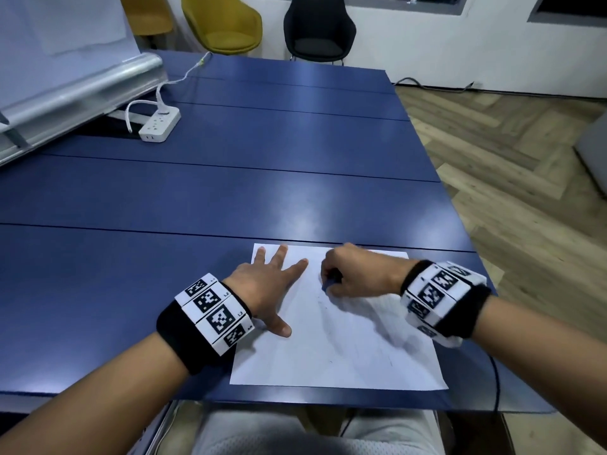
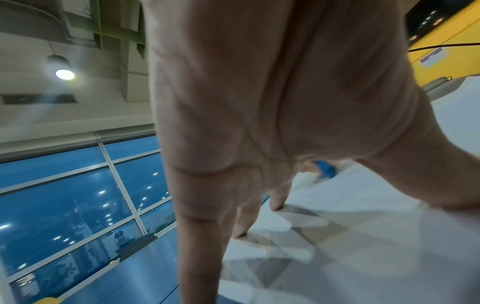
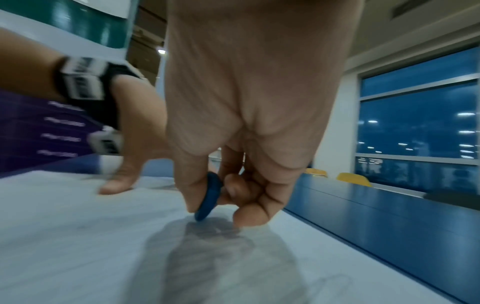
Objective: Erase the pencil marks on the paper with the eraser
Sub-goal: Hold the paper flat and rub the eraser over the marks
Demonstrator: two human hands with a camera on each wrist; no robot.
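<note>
Head | blue table (image 1: 230, 198), wood floor (image 1: 512, 152) | left grip (image 1: 262, 287) spread, right grip (image 1: 348, 274) pinching eraser (image 3: 207, 197)

Blue eraser (image 3: 209, 197), white paper (image 1: 335, 349), dark blue table (image 1: 197, 198), black-and-white checkered wristbands (image 1: 210, 315)

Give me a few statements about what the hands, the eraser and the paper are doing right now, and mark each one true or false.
1. The left hand lies flat with spread fingers on the paper. True.
2. The right hand holds a pencil. False: it pinches a blue eraser.
3. The eraser's lower edge touches the paper. True.
4. The paper lies on a wooden table. False: the table is blue.
5. A white power strip lies on the paper. False: it sits far off, on the table's far left.
</note>
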